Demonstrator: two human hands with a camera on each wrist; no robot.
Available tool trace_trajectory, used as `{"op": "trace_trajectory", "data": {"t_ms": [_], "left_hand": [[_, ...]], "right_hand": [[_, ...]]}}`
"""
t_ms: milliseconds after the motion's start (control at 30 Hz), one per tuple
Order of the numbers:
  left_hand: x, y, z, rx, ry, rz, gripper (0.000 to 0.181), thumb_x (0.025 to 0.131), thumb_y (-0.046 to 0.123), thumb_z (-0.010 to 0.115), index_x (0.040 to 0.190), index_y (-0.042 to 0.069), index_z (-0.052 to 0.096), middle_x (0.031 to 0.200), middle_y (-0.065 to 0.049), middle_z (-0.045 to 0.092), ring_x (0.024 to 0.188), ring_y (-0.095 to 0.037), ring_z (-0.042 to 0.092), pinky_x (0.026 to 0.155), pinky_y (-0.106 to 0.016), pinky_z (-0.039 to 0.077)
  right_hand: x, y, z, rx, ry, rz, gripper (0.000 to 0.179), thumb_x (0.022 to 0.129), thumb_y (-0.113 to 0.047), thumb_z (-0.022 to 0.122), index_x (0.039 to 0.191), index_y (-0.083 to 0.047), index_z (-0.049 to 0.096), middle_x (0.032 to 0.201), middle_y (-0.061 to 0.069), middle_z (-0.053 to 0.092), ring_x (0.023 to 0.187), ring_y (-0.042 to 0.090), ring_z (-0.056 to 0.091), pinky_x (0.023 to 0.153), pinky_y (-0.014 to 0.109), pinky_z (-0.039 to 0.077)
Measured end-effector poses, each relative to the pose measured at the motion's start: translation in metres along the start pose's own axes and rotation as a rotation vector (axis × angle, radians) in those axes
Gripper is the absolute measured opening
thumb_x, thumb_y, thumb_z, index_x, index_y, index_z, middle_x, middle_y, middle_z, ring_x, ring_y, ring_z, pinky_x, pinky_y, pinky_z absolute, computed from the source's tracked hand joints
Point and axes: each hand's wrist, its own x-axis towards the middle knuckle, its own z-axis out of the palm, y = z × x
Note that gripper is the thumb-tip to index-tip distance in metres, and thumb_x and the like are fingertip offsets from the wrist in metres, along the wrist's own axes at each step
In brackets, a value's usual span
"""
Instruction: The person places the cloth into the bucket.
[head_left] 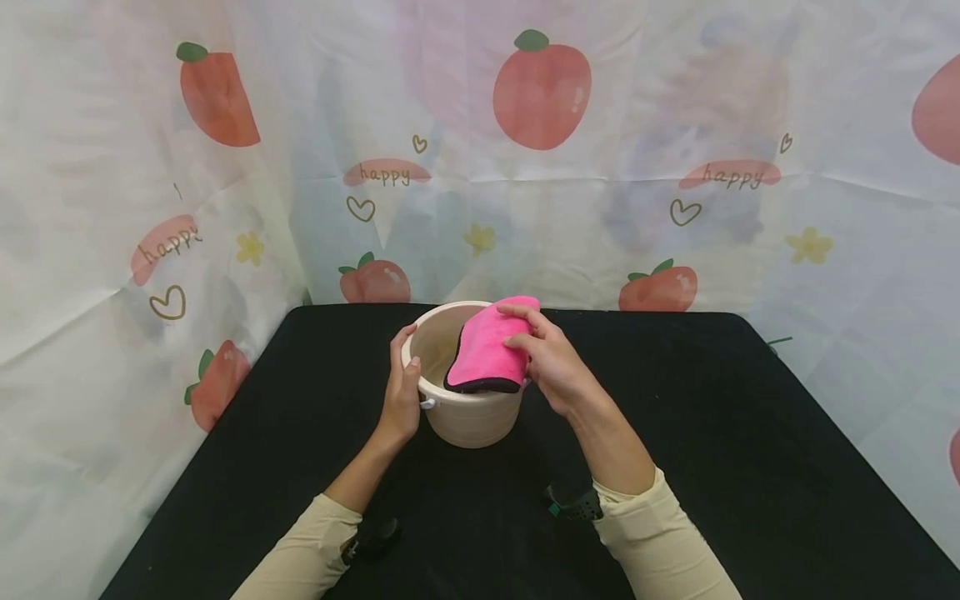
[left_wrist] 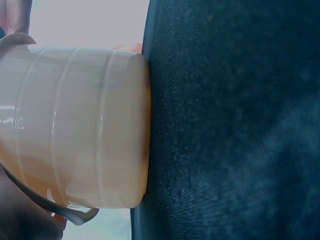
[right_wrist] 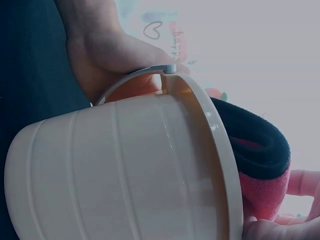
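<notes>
A cream plastic bucket (head_left: 474, 423) stands on the black table. My left hand (head_left: 401, 396) grips its left side at the rim, thumb near the top edge. My right hand (head_left: 557, 367) pinches a folded pink cloth (head_left: 491, 346) with black edging over the right part of the bucket's mouth. In the right wrist view, the cloth's folded layers (right_wrist: 260, 150) show just beyond the rim. The bucket's thin handle (right_wrist: 134, 76) hangs down beside the left hand. Part of the bucket's inside is hidden by the cloth.
Black cloth covers the table (head_left: 712, 433). A white curtain (head_left: 600, 225) printed with peaches and hearts hangs behind and to the left. Dark bands, the right one (head_left: 577, 504) plainly visible, sit around both wrists.
</notes>
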Motion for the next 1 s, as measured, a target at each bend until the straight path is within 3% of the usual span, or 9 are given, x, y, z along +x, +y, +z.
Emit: {"op": "trace_trajectory", "data": {"t_ms": [267,533,700,900,1000], "left_hand": [[0.002,0.004,0.001,-0.013,-0.004,-0.017,0.061,0.100,0.019,0.033,0.156,-0.005,0.023,0.158,-0.029,0.026,0.145,-0.045,0.028,0.113,-0.060,0.022],[-0.001,0.002,0.001,0.000,0.006,-0.019,0.060,0.100,0.024,0.036,0.157,0.009,0.029,0.159,-0.017,0.031,0.144,-0.034,0.033,0.112,-0.057,0.025],[-0.001,0.001,0.000,-0.004,0.007,-0.019,0.059,0.100,0.025,0.037,0.157,0.012,0.030,0.158,-0.015,0.032,0.143,-0.032,0.034,0.112,-0.056,0.025],[-0.001,0.002,0.000,0.005,0.002,-0.026,0.062,0.100,0.021,0.035,0.158,0.003,0.025,0.159,-0.025,0.028,0.145,-0.042,0.030,0.113,-0.060,0.022],[-0.001,0.013,0.001,0.008,-0.004,-0.031,0.063,0.098,0.017,0.034,0.156,-0.004,0.025,0.158,-0.030,0.027,0.144,-0.047,0.029,0.113,-0.061,0.021]], "right_hand": [[0.000,-0.001,0.000,-0.008,0.003,0.013,0.049,0.104,-0.008,0.049,0.153,-0.007,0.046,0.149,0.016,0.035,0.110,0.029,0.045,0.062,0.028,0.043],[-0.001,-0.002,0.001,0.003,-0.009,0.021,0.049,0.104,-0.006,0.048,0.153,-0.006,0.045,0.146,0.017,0.039,0.105,0.027,0.049,0.071,0.027,0.048],[-0.001,-0.003,0.002,0.018,-0.025,0.021,0.048,0.105,-0.005,0.047,0.153,-0.004,0.045,0.144,0.019,0.040,0.105,0.026,0.052,0.077,0.027,0.050],[-0.001,-0.001,0.002,0.013,-0.044,0.019,0.049,0.105,-0.006,0.047,0.154,-0.002,0.042,0.148,0.019,0.038,0.110,0.027,0.051,0.080,0.028,0.051],[-0.001,-0.002,0.002,0.016,-0.048,0.018,0.049,0.105,-0.005,0.047,0.154,-0.002,0.042,0.149,0.019,0.038,0.112,0.028,0.051,0.082,0.028,0.051]]}}
